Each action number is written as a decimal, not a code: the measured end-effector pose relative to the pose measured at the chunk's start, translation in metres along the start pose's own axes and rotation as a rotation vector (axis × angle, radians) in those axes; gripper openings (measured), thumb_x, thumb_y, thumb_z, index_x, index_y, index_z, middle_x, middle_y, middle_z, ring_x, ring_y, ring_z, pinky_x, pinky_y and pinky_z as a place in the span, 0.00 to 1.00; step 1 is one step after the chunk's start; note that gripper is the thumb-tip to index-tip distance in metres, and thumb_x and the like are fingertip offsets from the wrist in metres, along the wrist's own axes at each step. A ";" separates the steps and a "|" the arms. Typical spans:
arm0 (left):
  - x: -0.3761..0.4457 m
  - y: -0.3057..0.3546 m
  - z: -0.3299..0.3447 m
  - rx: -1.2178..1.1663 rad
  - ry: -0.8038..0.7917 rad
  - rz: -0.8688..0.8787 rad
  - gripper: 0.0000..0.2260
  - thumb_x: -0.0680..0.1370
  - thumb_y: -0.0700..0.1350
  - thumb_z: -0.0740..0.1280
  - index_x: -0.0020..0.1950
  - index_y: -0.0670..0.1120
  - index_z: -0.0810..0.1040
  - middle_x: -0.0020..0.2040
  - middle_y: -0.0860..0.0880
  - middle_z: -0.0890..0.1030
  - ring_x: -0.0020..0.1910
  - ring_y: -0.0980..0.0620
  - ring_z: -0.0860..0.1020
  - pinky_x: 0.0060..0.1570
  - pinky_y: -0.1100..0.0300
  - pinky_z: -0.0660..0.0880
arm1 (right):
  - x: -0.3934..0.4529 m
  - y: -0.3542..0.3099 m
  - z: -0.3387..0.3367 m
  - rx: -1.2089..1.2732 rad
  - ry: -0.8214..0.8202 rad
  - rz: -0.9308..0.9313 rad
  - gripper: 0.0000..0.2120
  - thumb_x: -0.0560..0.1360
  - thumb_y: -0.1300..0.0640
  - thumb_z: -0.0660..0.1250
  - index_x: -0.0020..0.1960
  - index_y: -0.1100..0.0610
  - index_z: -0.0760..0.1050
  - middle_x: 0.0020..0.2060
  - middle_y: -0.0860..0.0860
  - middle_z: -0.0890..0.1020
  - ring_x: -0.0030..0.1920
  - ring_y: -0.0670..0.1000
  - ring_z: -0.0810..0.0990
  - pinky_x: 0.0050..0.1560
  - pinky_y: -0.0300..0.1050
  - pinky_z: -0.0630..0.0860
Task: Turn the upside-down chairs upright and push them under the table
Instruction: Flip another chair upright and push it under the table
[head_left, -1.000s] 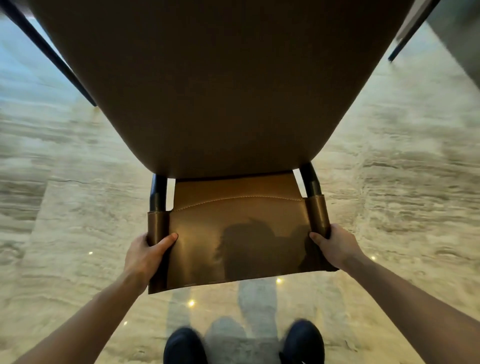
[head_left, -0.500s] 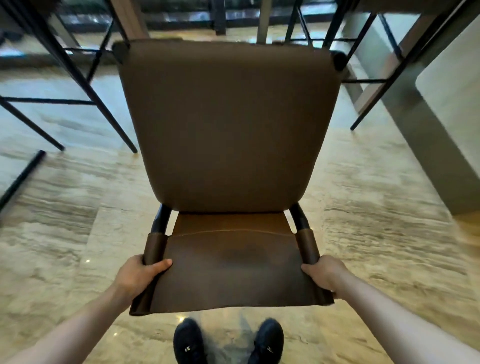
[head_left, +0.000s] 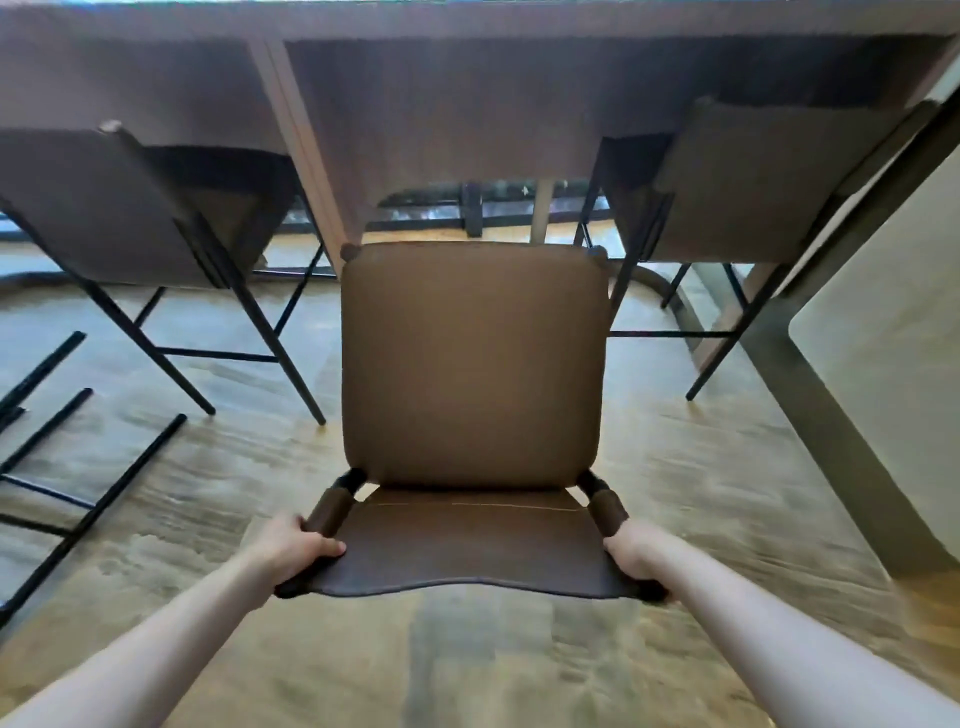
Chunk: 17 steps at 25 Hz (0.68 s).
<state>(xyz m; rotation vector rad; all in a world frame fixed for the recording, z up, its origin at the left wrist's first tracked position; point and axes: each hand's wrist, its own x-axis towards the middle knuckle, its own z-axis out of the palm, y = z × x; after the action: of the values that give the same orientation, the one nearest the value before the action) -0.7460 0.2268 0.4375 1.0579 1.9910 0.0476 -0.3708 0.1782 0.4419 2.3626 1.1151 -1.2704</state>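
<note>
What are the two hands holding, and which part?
Both hold the brown chair by its backrest: the left hand grips the backrest's left edge, the right hand its right edge.

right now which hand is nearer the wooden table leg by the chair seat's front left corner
Left. The left hand grips the chair back's left post, on the same side as the table leg; the right hand grips the right post, farther across.

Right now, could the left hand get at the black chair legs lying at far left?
Probably not as things stand: the left hand grips the brown chair's backrest, and the black legs lie well off to its left. Open floor between them, though.
</note>
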 end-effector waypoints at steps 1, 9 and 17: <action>-0.002 0.016 -0.010 0.000 0.036 0.044 0.17 0.70 0.41 0.78 0.54 0.37 0.79 0.48 0.39 0.83 0.47 0.41 0.82 0.41 0.55 0.75 | 0.000 -0.009 -0.014 -0.016 0.032 -0.053 0.17 0.82 0.57 0.56 0.67 0.61 0.72 0.62 0.60 0.77 0.57 0.59 0.78 0.47 0.44 0.75; -0.009 0.106 -0.049 0.030 0.428 0.445 0.09 0.76 0.36 0.67 0.53 0.45 0.83 0.57 0.42 0.80 0.57 0.44 0.78 0.56 0.56 0.72 | 0.004 -0.069 -0.100 0.035 0.437 -0.122 0.15 0.78 0.62 0.59 0.63 0.63 0.73 0.62 0.64 0.72 0.58 0.64 0.78 0.54 0.51 0.76; 0.003 0.135 -0.048 0.096 0.439 0.377 0.12 0.82 0.38 0.57 0.56 0.47 0.79 0.67 0.43 0.64 0.68 0.39 0.61 0.70 0.54 0.56 | 0.010 -0.091 -0.127 0.127 0.474 -0.076 0.16 0.77 0.60 0.63 0.64 0.62 0.73 0.62 0.63 0.72 0.57 0.65 0.77 0.54 0.50 0.75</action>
<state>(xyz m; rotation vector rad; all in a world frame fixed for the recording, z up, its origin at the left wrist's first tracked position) -0.6915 0.3315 0.5190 1.5812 2.1597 0.4212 -0.3554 0.3119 0.5220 2.8338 1.2918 -0.8389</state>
